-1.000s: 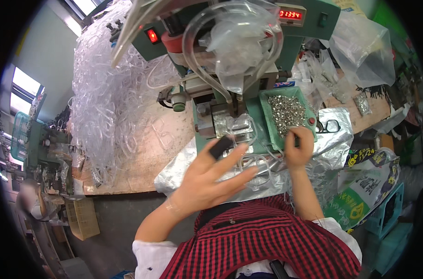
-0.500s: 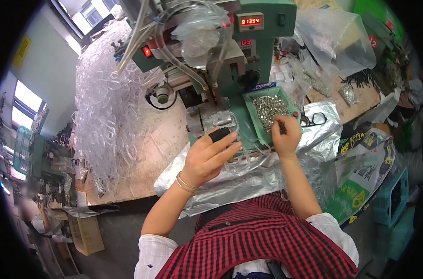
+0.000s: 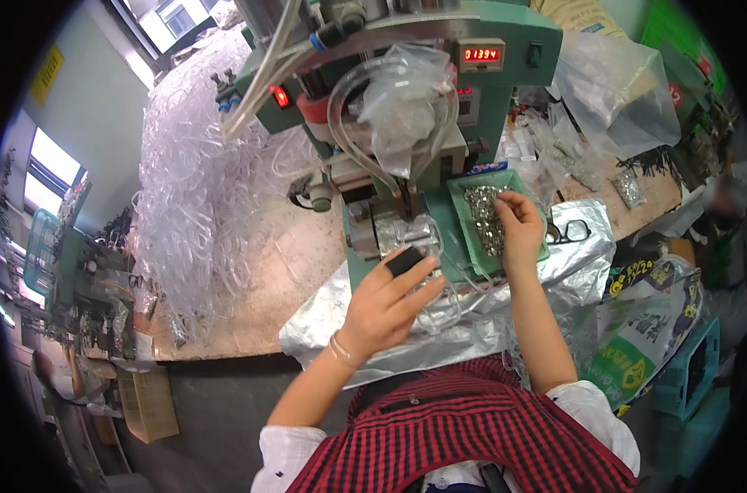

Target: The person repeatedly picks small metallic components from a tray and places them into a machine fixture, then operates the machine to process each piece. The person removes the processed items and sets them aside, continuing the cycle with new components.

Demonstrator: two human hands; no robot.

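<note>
My left hand [image 3: 390, 304], with a black cover on one finger, lies at the front of the green machine's metal fixture [image 3: 398, 234]. Its fingers reach over a clear plastic eyeglass frame [image 3: 430, 231] and seem to hold it there; the thumb is hidden. To the right, my right hand [image 3: 521, 234] is over a green tray [image 3: 465, 234] of small shiny metal parts [image 3: 482, 215]. Its thumb and fingertips come together in a pinch at the parts. Whatever sits between them is too small to make out.
The green press machine [image 3: 505, 25] rises behind the fixture, with tubes and a plastic bag hanging in front. A big heap of clear plastic frames [image 3: 201, 189] covers the left of the table. Dark-rimmed glasses [image 3: 571, 231] lie on silver foil [image 3: 583, 263] right of the tray.
The view has shifted, so the machine and tray appear further right. My right hand's fingers have gone from curled at the tray's edge to a pinch over the parts. The left hand stays at the fixture.
</note>
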